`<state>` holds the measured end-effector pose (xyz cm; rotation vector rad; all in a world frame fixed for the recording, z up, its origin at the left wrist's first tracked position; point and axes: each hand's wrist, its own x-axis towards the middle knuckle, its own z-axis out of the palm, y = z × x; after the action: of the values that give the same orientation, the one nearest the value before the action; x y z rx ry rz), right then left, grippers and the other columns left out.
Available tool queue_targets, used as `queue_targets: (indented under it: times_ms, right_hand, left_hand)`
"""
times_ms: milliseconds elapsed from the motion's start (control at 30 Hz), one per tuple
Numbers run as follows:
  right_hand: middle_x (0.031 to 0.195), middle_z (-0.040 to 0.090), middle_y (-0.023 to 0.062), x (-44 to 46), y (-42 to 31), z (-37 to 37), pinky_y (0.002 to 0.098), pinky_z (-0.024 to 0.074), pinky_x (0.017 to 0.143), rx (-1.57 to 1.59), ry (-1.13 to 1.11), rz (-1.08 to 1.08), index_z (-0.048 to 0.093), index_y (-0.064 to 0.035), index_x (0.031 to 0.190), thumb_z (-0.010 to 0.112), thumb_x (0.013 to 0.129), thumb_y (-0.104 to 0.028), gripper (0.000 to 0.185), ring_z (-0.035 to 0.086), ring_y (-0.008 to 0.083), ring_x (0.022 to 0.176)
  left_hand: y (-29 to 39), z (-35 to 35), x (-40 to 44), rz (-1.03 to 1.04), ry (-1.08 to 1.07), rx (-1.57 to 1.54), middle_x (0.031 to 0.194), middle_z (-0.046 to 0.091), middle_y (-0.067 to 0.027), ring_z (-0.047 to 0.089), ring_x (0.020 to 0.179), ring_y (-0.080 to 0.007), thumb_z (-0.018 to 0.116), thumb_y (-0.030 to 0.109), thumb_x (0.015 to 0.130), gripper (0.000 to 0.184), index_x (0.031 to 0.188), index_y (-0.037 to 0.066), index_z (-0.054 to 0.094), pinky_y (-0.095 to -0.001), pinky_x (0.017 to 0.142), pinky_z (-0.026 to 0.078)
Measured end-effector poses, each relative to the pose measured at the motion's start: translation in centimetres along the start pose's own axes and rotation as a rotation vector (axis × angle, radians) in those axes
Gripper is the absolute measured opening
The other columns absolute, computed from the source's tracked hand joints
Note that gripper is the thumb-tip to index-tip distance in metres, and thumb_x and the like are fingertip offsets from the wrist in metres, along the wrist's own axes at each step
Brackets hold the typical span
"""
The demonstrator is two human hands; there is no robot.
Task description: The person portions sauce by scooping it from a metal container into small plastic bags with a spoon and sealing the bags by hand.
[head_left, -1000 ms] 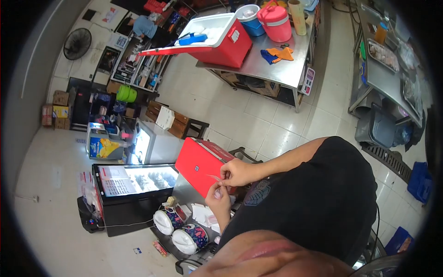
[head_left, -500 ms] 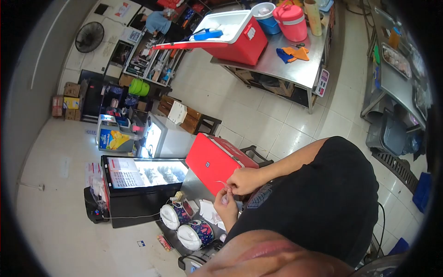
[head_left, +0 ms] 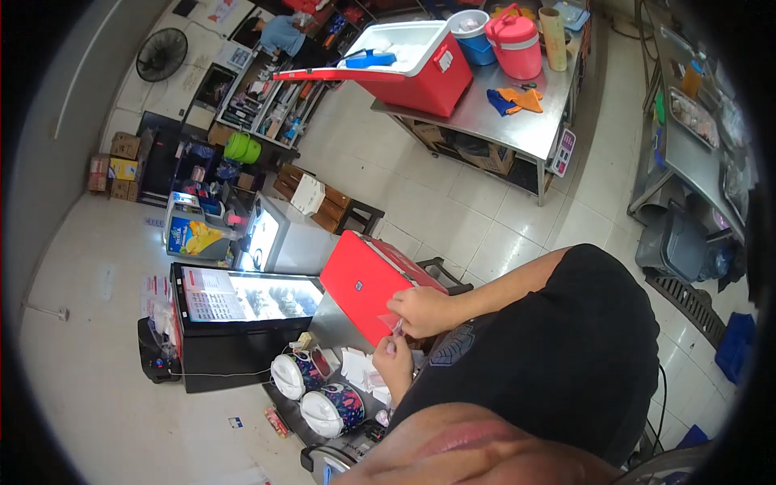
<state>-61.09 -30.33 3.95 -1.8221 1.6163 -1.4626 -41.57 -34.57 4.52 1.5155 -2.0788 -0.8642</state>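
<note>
My right hand (head_left: 422,312) pinches the top of a small, thin clear plastic bag (head_left: 390,322) in front of my chest. Just below it, my left hand (head_left: 394,362) has its fingers closed round the lower part of the same bag. What the bag contains, if anything, is too small to make out. Behind the hands stands a closed red cooler box (head_left: 356,279). Two white-lidded pots with a dark flowered pattern, one nearer (head_left: 333,411) and one farther (head_left: 297,375), stand on the counter beside my left hand, near some white papers (head_left: 361,369).
An open red cooler (head_left: 428,77), a pink jug (head_left: 514,48) and cloths (head_left: 515,100) are on a steel table (head_left: 533,137). A lit display fridge (head_left: 234,331) stands at left. A person in blue (head_left: 283,36) is at the back. Metal shelving (head_left: 695,174) lines the right.
My right hand has lifted slightly away from my left, and more of the clear bag now shows between them. The view has shifted a little.
</note>
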Motion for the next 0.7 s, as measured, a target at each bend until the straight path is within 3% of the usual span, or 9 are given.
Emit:
queue_targets:
  times_ms: [100,200,300,433,600,700]
  right_hand:
    - [0.093,0.068,0.0204,1.1,1.2,0.0,0.0468,0.0571,0.069,0.247,0.149,-0.09,0.069,0.0,0.1,0.067,0.078,-0.003,0.023,0.07,0.0392,0.084]
    - [0.091,0.068,0.02,1.2,1.2,-1.0,0.044,0.0571,0.069,0.283,0.218,-0.062,0.071,0.0015,0.096,0.068,0.077,-0.002,0.019,0.069,0.0386,0.08]
    - [0.086,0.069,0.0195,0.3,1.5,-1.2,0.0417,0.0572,0.069,0.287,0.086,0.067,0.073,0.0012,0.09,0.069,0.078,-0.005,0.014,0.07,0.0386,0.08]
    - [0.078,0.07,0.0191,-0.1,1.0,-1.5,0.0443,0.0581,0.071,0.146,-0.054,0.18,0.074,0.0008,0.083,0.072,0.079,-0.013,0.015,0.071,0.0391,0.078]
    - [0.076,0.07,0.0189,-0.4,1.0,-1.0,0.0497,0.0582,0.071,-0.113,-0.043,0.062,0.071,-0.0005,0.089,0.072,0.081,-0.017,0.019,0.072,0.0408,0.076]
    - [0.076,0.07,0.0203,-0.7,0.5,-0.9,0.0507,0.0582,0.07,-0.073,-0.016,0.077,0.068,-0.0023,0.097,0.072,0.081,-0.017,0.021,0.071,0.0414,0.076]
  left_hand:
    - [0.8,0.2,0.5,0.008,0.032,-0.224,0.071,0.063,-0.0027,0.049,0.064,-0.01,0.074,0.024,0.097,0.03,0.082,-0.002,0.067,-0.0308,0.057,0.042]
    - [1.3,-0.2,0.5,0.095,0.042,-0.297,0.075,0.064,-0.0002,0.053,0.065,-0.0084,0.077,0.022,0.098,0.029,0.083,-0.001,0.066,-0.0282,0.057,0.045]
    - [4.7,-0.4,-1.1,0.122,0.005,-0.364,0.078,0.067,-0.0018,0.059,0.07,-0.008,0.079,0.012,0.093,0.019,0.09,-0.002,0.067,-0.0259,0.062,0.049]
    - [4.5,1.0,-0.4,0.268,0.018,-0.141,0.077,0.07,-0.0055,0.063,0.071,-0.0097,0.08,0.008,0.089,0.017,0.097,-0.004,0.072,-0.0269,0.066,0.054]
    - [3.4,2.0,1.0,0.16,0.061,-0.13,0.078,0.071,-0.0066,0.066,0.073,-0.0119,0.078,0.015,0.093,0.021,0.096,-0.005,0.073,-0.0277,0.066,0.054]
    - [2.6,2.6,1.3,0.08,0.023,-0.29,0.082,0.072,-0.0073,0.068,0.074,-0.0144,0.073,0.015,0.097,0.022,0.096,-0.007,0.072,-0.0291,0.066,0.054]
